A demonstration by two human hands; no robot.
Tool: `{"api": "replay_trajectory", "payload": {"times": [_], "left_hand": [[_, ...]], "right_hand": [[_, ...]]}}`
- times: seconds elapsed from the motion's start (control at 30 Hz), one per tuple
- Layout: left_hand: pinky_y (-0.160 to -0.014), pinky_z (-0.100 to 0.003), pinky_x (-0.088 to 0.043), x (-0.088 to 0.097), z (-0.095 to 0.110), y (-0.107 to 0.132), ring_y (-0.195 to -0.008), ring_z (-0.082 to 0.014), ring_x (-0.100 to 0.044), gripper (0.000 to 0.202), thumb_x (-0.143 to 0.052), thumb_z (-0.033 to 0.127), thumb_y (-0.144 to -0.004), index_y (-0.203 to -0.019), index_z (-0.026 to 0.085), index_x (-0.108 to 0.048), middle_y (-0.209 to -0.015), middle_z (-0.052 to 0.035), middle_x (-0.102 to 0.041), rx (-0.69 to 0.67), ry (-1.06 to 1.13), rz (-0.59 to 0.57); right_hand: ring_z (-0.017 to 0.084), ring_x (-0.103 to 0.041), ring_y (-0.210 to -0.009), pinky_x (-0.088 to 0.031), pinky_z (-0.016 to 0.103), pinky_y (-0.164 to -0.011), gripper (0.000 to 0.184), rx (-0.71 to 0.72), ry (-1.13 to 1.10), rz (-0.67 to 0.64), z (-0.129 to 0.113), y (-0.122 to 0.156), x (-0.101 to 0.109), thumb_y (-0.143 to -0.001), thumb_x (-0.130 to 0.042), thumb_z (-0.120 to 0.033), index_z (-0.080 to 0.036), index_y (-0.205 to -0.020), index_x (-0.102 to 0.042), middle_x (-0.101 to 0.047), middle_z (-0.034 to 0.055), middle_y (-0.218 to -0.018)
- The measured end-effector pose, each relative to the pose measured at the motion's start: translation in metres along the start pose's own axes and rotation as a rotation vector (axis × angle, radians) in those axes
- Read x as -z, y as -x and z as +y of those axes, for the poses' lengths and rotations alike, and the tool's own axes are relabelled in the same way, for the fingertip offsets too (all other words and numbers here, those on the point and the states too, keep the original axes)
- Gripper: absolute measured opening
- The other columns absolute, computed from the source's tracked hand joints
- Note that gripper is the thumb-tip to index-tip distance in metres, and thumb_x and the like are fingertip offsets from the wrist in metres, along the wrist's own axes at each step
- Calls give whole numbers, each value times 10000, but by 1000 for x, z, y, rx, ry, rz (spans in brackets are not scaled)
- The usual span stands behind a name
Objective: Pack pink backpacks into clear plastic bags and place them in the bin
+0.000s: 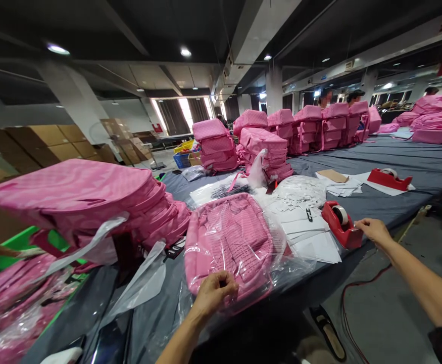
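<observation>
A pink quilted backpack (230, 242) lies flat on the grey table cover, inside a clear plastic bag (277, 253). My left hand (215, 293) grips the bag's near edge and the backpack's lower end through the film. My right hand (374, 231) rests at the table edge with its fingers loosely apart, holding nothing. It sits just right of a red tape dispenser (342, 225), and its fingertips are close to the dispenser or touching it. Loose white papers (311, 232) lie between the bagged backpack and the dispenser.
A tall stack of pink backpacks (88, 199) stands left of my hands, with more bagged ones (16, 303) below it. Further pink stacks (262, 151) line the table. A second tape dispenser (389, 178) sits on papers. A co-worker's arm (1, 247) enters at the left edge.
</observation>
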State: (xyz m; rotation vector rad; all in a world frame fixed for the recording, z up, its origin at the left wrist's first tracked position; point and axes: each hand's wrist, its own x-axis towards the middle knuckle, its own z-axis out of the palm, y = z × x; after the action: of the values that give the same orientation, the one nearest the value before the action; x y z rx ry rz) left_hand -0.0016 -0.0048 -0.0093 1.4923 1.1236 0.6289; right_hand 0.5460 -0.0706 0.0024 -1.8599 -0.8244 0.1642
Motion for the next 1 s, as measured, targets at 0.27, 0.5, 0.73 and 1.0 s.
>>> {"api": "replay_trajectory", "payload": {"times": [0.27,0.5,0.73,1.0], "left_hand": [[-479,-227,-357,0,7,2,-468,-118,-518,320,-751,446,-591,-553,190,-563,-487,-8,-600,-35,36,-7],[-541,-242,-433,-2,2,0,-528,-133,-576,361,-766,476,-673,-593,192,-558,-557,-6,-623,-14,-67,35],[-593,-235,-442,-3,-3,-4,-602,-138,-612,211,-699,355,-729,-644,175,-630,-623,-12,-676,10,-169,114],[-654,-242,-421,-1,7,0,-645,-133,-583,158,-673,215,-741,-604,186,-600,-621,25,-653,-33,-296,138]], "right_hand": [[96,-292,-417,-260,199,-372,507,-251,-335,-165,2,91,-23,-766,-638,-634,-255,-597,-345,-341,-52,-490],[74,-147,-459,-192,199,-372,583,-73,-668,-740,-93,156,-76,-834,-649,-713,-242,-676,-343,-268,-80,-592],[147,-484,-630,-304,278,-595,345,1036,102,-1305,-199,170,-141,-949,-579,-474,-221,-717,-545,-559,-5,-685],[173,-548,-591,-283,259,-561,414,874,498,-961,-201,144,-181,-709,-833,-433,-270,-891,-500,-601,-64,-648]]}}
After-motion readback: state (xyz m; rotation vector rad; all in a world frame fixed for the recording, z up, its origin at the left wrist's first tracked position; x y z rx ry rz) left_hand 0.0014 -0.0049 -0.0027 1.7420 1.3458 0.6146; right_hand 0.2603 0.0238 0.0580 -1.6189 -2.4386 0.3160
